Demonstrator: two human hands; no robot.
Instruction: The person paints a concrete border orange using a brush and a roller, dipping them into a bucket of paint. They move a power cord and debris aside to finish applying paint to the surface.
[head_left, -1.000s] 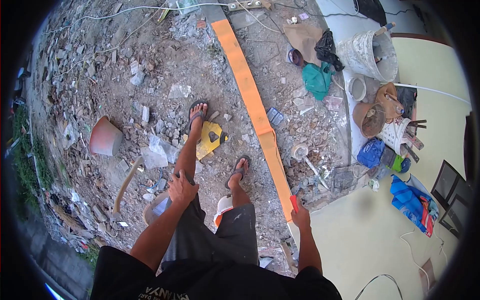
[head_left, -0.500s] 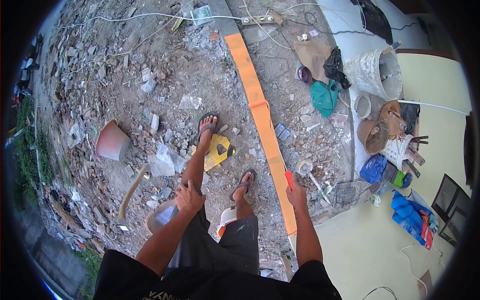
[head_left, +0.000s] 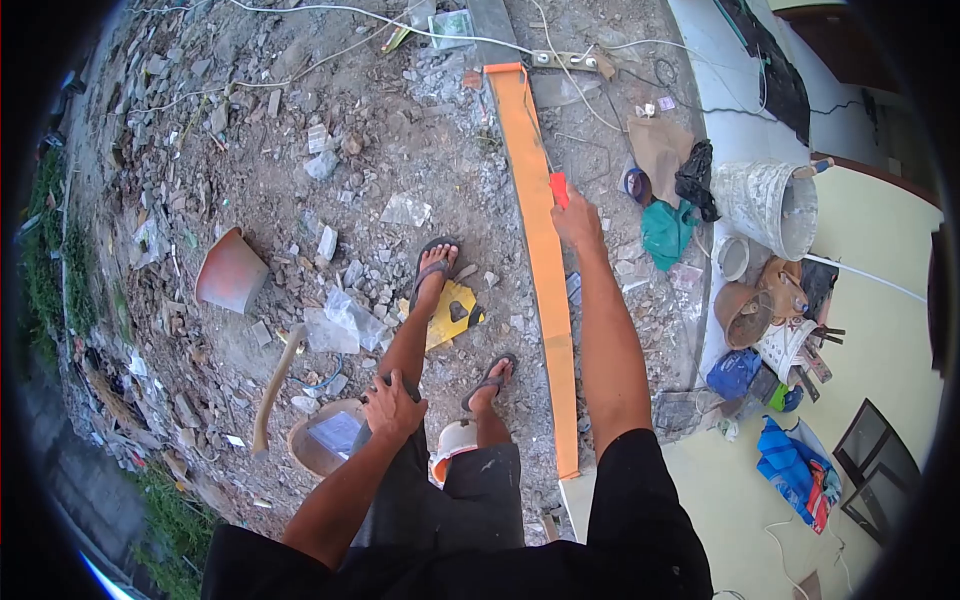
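Observation:
My right hand [head_left: 578,222] grips the red handle of a paint roller [head_left: 559,186]. The thin wire frame runs up to the orange roller head, which lies across the far part of a long plank [head_left: 540,250]. Orange paint covers most of the plank, while its far end past the roller is grey. My left hand [head_left: 394,408] rests on my bent knee with fingers spread, holding nothing. Near it lie a round tub [head_left: 310,440] with a clear sheet inside and a white paint container [head_left: 458,438] with orange marks, partly hidden by my leg.
Rubble covers the ground. A reddish bucket [head_left: 232,272] lies tipped at left, near a wooden handle [head_left: 278,385]. Along the right wall stand a white bucket [head_left: 755,205], a brown bucket [head_left: 742,315] and bags. A power strip [head_left: 565,61] and cables lie beyond the plank.
My right hand has pushed the roller up the plank, away from me; the roller head moved from mid-plank to near the far end. My left hand stays on my knee. The view shifted slightly.

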